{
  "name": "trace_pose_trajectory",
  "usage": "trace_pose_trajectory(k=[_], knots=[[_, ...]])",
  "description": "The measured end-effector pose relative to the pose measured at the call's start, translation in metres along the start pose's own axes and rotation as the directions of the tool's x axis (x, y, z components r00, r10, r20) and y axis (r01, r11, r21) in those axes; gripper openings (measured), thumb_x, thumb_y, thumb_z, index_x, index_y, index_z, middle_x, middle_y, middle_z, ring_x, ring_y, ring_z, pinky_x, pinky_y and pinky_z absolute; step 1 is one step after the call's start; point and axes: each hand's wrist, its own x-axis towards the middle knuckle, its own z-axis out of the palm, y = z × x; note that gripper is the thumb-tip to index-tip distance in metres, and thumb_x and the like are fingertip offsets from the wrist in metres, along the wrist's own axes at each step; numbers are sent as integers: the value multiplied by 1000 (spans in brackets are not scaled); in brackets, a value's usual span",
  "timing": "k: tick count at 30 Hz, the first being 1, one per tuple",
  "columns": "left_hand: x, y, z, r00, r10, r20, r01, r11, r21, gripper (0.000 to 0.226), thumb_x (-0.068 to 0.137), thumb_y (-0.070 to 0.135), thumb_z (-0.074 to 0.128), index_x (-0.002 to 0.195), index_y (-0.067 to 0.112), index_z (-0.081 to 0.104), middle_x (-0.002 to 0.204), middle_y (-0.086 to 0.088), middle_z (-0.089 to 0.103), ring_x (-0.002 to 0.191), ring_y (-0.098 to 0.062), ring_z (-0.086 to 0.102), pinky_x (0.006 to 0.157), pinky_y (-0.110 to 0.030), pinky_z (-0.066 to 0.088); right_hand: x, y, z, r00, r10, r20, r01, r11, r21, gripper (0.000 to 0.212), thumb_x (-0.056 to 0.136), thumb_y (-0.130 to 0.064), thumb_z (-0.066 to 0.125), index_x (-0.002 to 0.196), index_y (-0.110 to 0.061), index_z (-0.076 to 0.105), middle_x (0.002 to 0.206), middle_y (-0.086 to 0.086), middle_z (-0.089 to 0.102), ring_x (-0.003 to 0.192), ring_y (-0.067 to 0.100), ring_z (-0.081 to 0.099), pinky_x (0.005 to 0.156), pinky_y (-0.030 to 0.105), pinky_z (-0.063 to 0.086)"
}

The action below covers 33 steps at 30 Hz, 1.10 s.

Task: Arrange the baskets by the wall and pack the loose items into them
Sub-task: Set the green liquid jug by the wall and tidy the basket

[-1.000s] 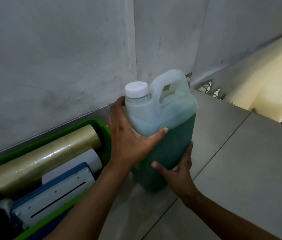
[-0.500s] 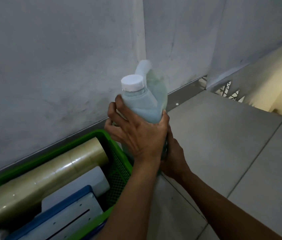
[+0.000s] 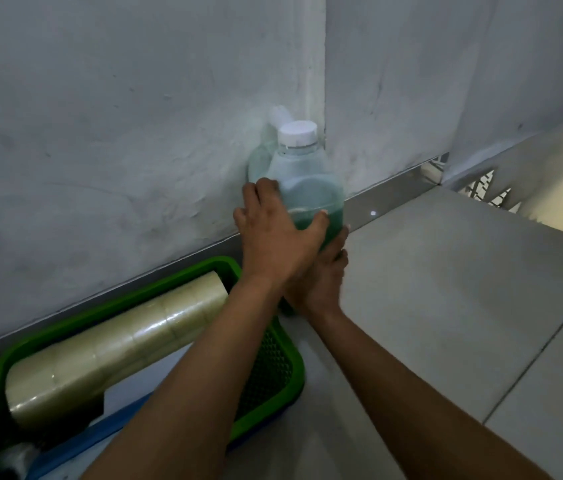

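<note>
Jug (image 3: 307,188) now nearer wall corner, gripped between left hand (image 3: 275,244) and right hand (image 3: 321,275).

The translucent plastic jug (image 3: 302,188) has a white screw cap (image 3: 297,133) and holds dark green liquid (image 3: 321,225). The bright green plastic mesh basket (image 3: 269,358) carries a yellowish-clear stack of tape rolls (image 3: 114,344) and a blue-edged white item (image 3: 127,403). Pale grey wall (image 3: 100,133), light grey floor tiles (image 3: 446,289).
</note>
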Motion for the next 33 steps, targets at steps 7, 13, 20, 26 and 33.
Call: trace_pose_trajectory(k=[7,13,20,26,33], knots=[[-27,-34,-34,961,117,249,-86,988,-132,58,89,40,55,141,28,33,140,7,46,125,-7,43,102,-31,39,15,-9,9,980,173,-101,-173,985,9,120,68,-50,72,149,-16,-9,142,28,27,128,51,33,107,58,33],[-58,-51,-16,927,52,372,-100,989,109,58,93,44,46,145,24,27,151,2,36,137,-16,36,113,-44,30,36,-2,-26,985,166,42,-165,986,-9,123,62,-46,82,147,-24,-4,138,24,37,125,43,43,105,51,41],[-92,-69,-43,908,-29,419,-76,970,231,55,95,43,42,144,22,28,146,-1,40,130,-20,42,111,-44,31,-30,3,-18,985,140,96,-142,990,6,105,77,-30,75,151,-13,3,151,19,32,136,35,36,112,42,35],[-164,-111,-93,880,-196,433,-9,904,427,64,87,60,20,141,27,27,148,6,36,135,-13,35,113,-42,21,-125,-2,-18,916,-229,330,305,931,-202,77,82,-40,61,146,-16,26,150,15,33,133,31,39,106,46,40],[-233,-137,-139,900,-393,187,196,749,632,93,68,72,-10,151,31,6,161,2,3,149,-25,-2,117,-52,2,-174,6,-22,672,-506,541,734,551,-397,37,86,-50,42,98,-25,67,105,1,68,103,21,63,98,59,39]])
